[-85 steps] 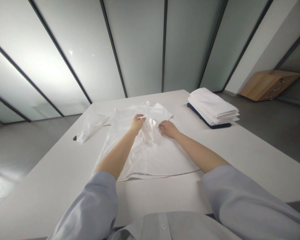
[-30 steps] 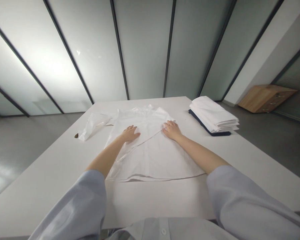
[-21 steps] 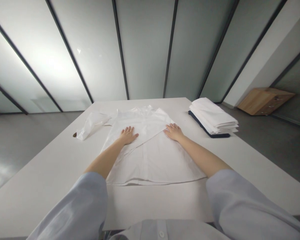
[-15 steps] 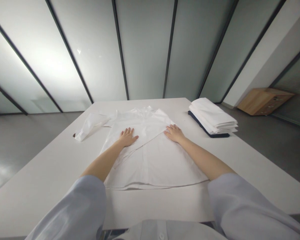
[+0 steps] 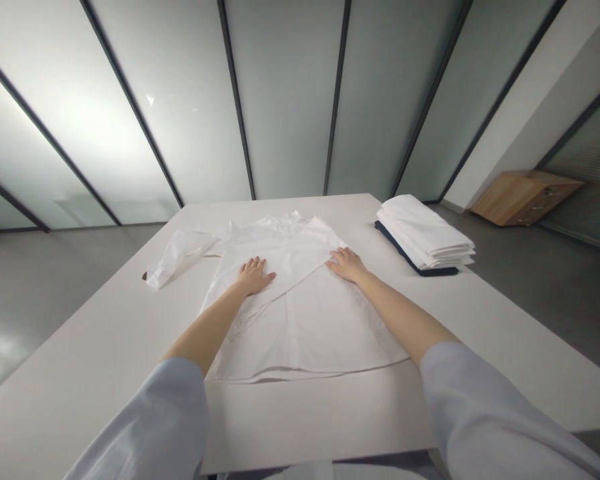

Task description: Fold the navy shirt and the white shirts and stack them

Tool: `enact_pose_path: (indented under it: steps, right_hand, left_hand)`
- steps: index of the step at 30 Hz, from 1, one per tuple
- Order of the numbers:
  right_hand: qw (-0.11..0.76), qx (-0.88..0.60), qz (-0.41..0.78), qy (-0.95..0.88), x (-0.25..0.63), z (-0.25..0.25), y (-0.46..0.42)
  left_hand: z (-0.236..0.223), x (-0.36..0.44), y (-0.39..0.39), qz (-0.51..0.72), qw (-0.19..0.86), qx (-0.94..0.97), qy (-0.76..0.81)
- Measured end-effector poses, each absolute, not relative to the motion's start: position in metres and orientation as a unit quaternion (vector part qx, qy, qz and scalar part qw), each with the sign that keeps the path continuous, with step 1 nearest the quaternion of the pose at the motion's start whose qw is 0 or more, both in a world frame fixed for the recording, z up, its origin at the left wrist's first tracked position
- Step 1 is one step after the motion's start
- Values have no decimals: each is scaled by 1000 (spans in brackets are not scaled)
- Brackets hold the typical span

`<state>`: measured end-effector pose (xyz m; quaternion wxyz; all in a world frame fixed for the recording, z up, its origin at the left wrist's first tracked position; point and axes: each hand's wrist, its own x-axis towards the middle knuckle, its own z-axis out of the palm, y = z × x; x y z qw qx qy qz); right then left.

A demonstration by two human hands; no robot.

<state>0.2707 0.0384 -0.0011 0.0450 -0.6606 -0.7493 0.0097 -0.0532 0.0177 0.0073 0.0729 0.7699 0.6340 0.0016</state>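
Note:
A white shirt point(image 5: 310, 327) lies spread out on the white table point(image 5: 115, 373), its collar end away from me and its hem towards me. One sleeve is folded slantwise across the front of the shirt; the other sleeve point(image 5: 180, 253) stretches out to the left over the table. My left hand point(image 5: 254, 275) rests flat on the folded part, fingers spread. Over at the shirt's right edge, my right hand point(image 5: 347, 264) lies flat, at the upper end of the slanting fold, with its fingers extended.
At the right of the table sits a stack of folded white cloth point(image 5: 425, 230) on top of a dark folded piece point(image 5: 437, 271). Beyond the table stand frosted glass panels point(image 5: 285, 100). A wooden cabinet point(image 5: 523, 197) is on the floor at the far right.
Both hands stay in nearly the same places on the shirt. The view has shifted slightly, and less of my own shirt front shows at the bottom.

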Motion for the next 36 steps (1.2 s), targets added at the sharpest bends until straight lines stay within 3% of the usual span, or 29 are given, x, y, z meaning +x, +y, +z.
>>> enact_pose_path:
  steps: [16,25,36]
  right_hand:
    - [105,-711,-18,-695,273,19,58]
    - [93,-814,136,-557,270,29,178]
    - [82,-814,59,-571,265,10,200]
  left_hand:
    - [0,-84,3,46,77,808,582]
    - [-4,-86,-3,45,87,817,568]
    - [-9,-87,-7,45,98,817,566]
